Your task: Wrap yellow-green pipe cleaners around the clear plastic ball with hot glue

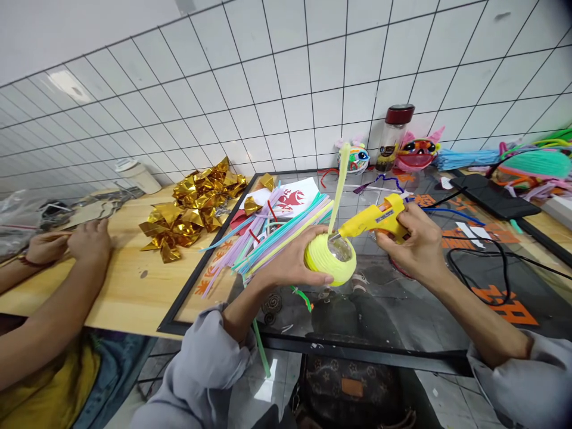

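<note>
My left hand (pixel 292 259) is wrapped round the side of a small round bowl (pixel 328 265) coiled with yellow pipe cleaner, its clear inside showing at the top. From its rim a loose yellow pipe cleaner end (pixel 341 185) sticks up. My right hand (pixel 415 241) grips a yellow hot glue gun (pixel 373 217) by its handle. The gun's nozzle points down-left at the bowl's rim, right by the base of the upright strand; whether it touches, I cannot tell. Beyond my left hand lies a bundle of pastel pipe cleaners (pixel 286 232).
Gold foil pieces (pixel 192 202) are heaped at left. A co-worker's hands (pixel 89 241) rest on the wooden table. Along the wall stand a bottle (pixel 394 140) and a pink pipe-cleaner piece (pixel 417 152). A black cable (pixel 503 262) loops near a phone (pixel 498 195) at right.
</note>
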The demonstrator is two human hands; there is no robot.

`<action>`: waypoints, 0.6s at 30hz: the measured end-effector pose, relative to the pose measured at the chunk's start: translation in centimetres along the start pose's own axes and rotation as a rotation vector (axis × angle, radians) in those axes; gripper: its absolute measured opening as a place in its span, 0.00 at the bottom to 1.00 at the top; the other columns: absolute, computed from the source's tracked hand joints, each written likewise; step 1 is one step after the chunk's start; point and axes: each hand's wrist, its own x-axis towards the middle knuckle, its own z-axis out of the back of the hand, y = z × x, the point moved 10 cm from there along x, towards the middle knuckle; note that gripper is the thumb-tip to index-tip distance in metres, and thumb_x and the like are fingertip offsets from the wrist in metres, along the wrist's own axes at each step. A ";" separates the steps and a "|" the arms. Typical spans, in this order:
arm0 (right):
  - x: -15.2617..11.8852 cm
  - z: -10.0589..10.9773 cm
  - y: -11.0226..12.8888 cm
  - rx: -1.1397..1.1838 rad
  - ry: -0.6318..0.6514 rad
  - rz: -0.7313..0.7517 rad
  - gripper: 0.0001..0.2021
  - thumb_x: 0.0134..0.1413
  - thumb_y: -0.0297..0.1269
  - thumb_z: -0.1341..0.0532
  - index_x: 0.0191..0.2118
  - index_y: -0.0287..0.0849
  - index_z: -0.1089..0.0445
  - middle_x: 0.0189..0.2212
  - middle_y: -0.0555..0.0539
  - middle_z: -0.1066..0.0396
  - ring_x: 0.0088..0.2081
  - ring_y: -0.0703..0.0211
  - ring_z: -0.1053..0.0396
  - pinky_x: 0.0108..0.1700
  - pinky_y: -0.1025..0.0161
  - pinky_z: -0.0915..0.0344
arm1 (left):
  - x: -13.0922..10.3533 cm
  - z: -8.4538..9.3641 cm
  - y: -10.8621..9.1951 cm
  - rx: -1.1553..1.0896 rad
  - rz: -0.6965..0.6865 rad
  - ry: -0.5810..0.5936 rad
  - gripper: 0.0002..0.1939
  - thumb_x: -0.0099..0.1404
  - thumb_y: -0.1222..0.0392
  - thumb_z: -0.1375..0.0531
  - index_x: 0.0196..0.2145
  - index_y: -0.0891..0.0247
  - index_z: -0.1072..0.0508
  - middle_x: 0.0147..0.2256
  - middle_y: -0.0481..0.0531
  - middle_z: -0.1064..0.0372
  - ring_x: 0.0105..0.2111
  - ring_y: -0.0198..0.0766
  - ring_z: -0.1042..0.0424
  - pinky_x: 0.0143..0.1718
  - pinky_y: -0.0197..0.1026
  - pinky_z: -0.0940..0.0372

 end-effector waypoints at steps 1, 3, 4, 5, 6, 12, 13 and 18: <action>0.0 0.1 -0.2 -0.012 -0.008 -0.012 0.16 0.53 0.35 0.35 0.24 0.47 0.45 0.25 0.52 0.46 0.25 0.61 0.46 0.25 0.61 0.51 | 0.0 0.0 0.0 0.004 -0.003 -0.002 0.48 0.49 0.47 0.27 0.63 0.62 0.39 0.64 0.62 0.38 0.65 0.58 0.37 0.70 0.58 0.45; 0.0 0.2 -0.4 -0.033 -0.016 -0.031 0.17 0.52 0.36 0.34 0.24 0.47 0.46 0.24 0.53 0.46 0.25 0.61 0.45 0.26 0.60 0.51 | 0.0 0.0 0.2 0.010 -0.005 -0.001 0.49 0.49 0.46 0.27 0.64 0.61 0.39 0.65 0.62 0.38 0.65 0.58 0.37 0.70 0.59 0.45; 0.0 0.2 -0.4 -0.036 -0.017 -0.033 0.17 0.52 0.36 0.34 0.24 0.47 0.46 0.24 0.53 0.46 0.25 0.60 0.45 0.26 0.60 0.51 | 0.0 -0.1 0.3 0.011 -0.005 -0.001 0.49 0.49 0.46 0.27 0.64 0.61 0.39 0.65 0.62 0.38 0.65 0.58 0.37 0.70 0.59 0.46; 0.0 0.2 -0.3 -0.037 -0.014 -0.032 0.17 0.52 0.36 0.34 0.24 0.47 0.46 0.24 0.53 0.46 0.25 0.60 0.45 0.26 0.59 0.50 | 0.0 -0.1 0.3 0.010 -0.007 -0.001 0.49 0.49 0.46 0.27 0.64 0.61 0.39 0.65 0.62 0.38 0.65 0.58 0.37 0.70 0.58 0.46; 0.0 0.2 -0.2 -0.035 -0.011 -0.026 0.17 0.53 0.36 0.34 0.24 0.47 0.45 0.24 0.53 0.46 0.25 0.60 0.45 0.26 0.59 0.50 | 0.0 -0.1 0.4 0.009 -0.008 -0.002 0.49 0.49 0.46 0.27 0.64 0.62 0.39 0.65 0.61 0.38 0.65 0.58 0.37 0.70 0.58 0.45; 0.2 0.2 0.2 -0.040 0.008 0.000 0.18 0.53 0.37 0.35 0.23 0.47 0.46 0.24 0.53 0.47 0.24 0.61 0.47 0.26 0.59 0.51 | 0.0 -0.1 0.3 0.001 -0.014 -0.006 0.49 0.48 0.47 0.26 0.63 0.63 0.39 0.65 0.63 0.39 0.66 0.59 0.38 0.70 0.58 0.46; 0.2 0.2 0.2 -0.043 0.009 -0.005 0.18 0.53 0.37 0.35 0.23 0.48 0.46 0.24 0.53 0.47 0.24 0.61 0.47 0.26 0.59 0.51 | 0.1 -0.1 0.2 -0.005 -0.012 -0.008 0.49 0.48 0.47 0.26 0.63 0.64 0.39 0.65 0.64 0.39 0.66 0.59 0.38 0.70 0.59 0.46; 0.2 0.1 -0.1 -0.050 0.022 -0.025 0.17 0.53 0.39 0.36 0.23 0.48 0.47 0.24 0.52 0.45 0.25 0.60 0.45 0.26 0.59 0.49 | 0.1 0.0 0.2 -0.033 -0.002 -0.012 0.48 0.48 0.47 0.27 0.63 0.62 0.38 0.65 0.63 0.38 0.65 0.59 0.37 0.70 0.60 0.46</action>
